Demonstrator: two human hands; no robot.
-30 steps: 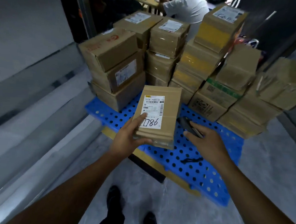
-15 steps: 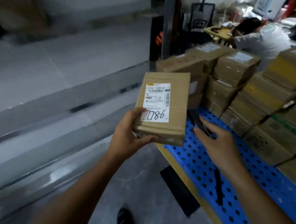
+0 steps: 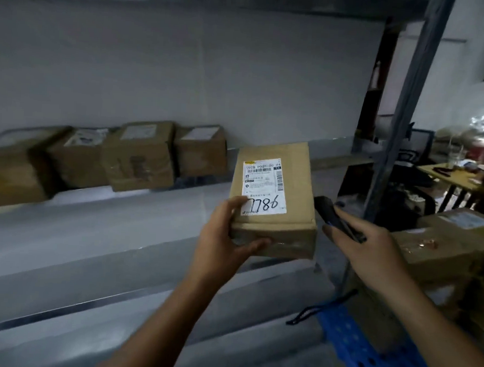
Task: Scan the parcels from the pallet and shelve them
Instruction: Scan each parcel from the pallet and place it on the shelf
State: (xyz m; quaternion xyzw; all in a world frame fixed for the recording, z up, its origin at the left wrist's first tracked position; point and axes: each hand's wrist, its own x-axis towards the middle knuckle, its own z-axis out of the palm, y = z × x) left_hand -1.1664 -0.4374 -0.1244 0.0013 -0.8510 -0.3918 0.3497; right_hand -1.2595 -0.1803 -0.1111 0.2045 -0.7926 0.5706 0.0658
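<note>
- The left hand (image 3: 226, 239) gripped the brown cardboard parcel (image 3: 299, 192) by its near corner, thumb on the white label (image 3: 263, 181), in front of the grey metal shelf (image 3: 119, 218).
- The right hand (image 3: 373, 248) was curled round a black scanner (image 3: 335, 217) just beside it.
- Held by one corner, the parcel could tip and drop.

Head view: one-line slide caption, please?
Left hand holds a labelled parcel before a shelf of boxes; right hand grips a black scanner.
</note>
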